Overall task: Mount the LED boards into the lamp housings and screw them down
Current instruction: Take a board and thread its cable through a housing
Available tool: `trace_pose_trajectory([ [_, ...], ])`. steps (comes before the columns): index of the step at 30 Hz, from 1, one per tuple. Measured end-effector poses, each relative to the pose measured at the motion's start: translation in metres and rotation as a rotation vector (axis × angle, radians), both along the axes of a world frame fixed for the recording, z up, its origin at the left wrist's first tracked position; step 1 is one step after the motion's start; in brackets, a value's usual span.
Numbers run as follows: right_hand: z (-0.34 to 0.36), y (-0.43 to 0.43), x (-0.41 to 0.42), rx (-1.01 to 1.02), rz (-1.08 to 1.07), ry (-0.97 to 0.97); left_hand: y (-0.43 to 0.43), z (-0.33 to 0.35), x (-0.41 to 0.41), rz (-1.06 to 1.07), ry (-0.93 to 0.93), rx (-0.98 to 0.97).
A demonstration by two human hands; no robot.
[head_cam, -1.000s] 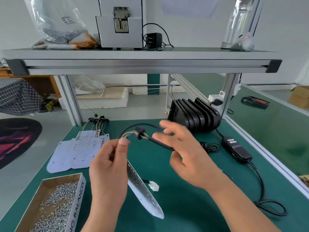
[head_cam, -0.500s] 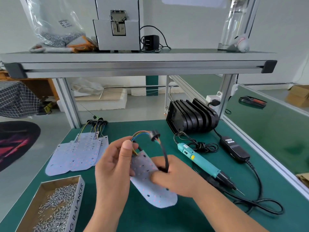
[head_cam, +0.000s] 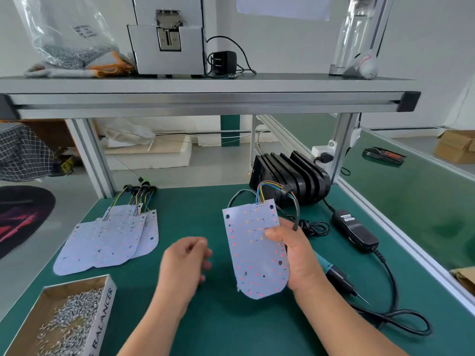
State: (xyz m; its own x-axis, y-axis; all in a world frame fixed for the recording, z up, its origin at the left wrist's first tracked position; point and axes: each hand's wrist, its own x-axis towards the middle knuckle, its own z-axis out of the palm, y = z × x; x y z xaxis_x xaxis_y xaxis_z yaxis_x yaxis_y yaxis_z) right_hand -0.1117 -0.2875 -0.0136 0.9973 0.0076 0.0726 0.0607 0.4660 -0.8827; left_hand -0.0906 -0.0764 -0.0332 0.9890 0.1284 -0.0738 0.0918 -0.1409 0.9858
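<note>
My right hand (head_cam: 295, 255) grips a white LED board (head_cam: 253, 250) by its right edge and holds it face up above the green mat, thumb on its face. Coloured wires and a black cable (head_cam: 295, 211) run from the board's top edge. My left hand (head_cam: 183, 263) hovers just left of the board with fingers loosely curled, holding nothing. A row of black lamp housings (head_cam: 290, 176) stands at the back of the mat, behind the board. A stack of more LED boards (head_cam: 108, 240) with wires lies at the left.
An open cardboard box of screws (head_cam: 64, 322) sits at the front left. A teal electric screwdriver (head_cam: 336, 276) lies partly under my right hand, its black cord and power adapter (head_cam: 354, 229) to the right. An aluminium shelf (head_cam: 205, 98) spans overhead.
My left hand let go of the board and wires and drew away to the left. My right hand turned the board face up and raised it, holding it alone.
</note>
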Motion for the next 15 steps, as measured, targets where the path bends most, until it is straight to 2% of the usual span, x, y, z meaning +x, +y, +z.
trace_pose_trajectory([
  [4, -0.006, -0.006, 0.005, 0.074, 0.005, -0.001, -0.038, 0.001, 0.026, -0.203, 0.038, 0.077],
  [9, -0.008, -0.012, 0.006, 0.141, 0.02, -0.016, -0.082, 0.024, 0.084, -0.279, -0.008, 0.247],
  [13, -0.009, -0.016, 0.006, 0.171, -0.005, -0.024, -0.108, 0.011, 0.137, -0.268, 0.022, 0.186],
  [15, -0.009, -0.015, 0.006, 0.192, 0.017, -0.032, -0.125, 0.003, 0.165, -0.253, 0.046, 0.423],
])
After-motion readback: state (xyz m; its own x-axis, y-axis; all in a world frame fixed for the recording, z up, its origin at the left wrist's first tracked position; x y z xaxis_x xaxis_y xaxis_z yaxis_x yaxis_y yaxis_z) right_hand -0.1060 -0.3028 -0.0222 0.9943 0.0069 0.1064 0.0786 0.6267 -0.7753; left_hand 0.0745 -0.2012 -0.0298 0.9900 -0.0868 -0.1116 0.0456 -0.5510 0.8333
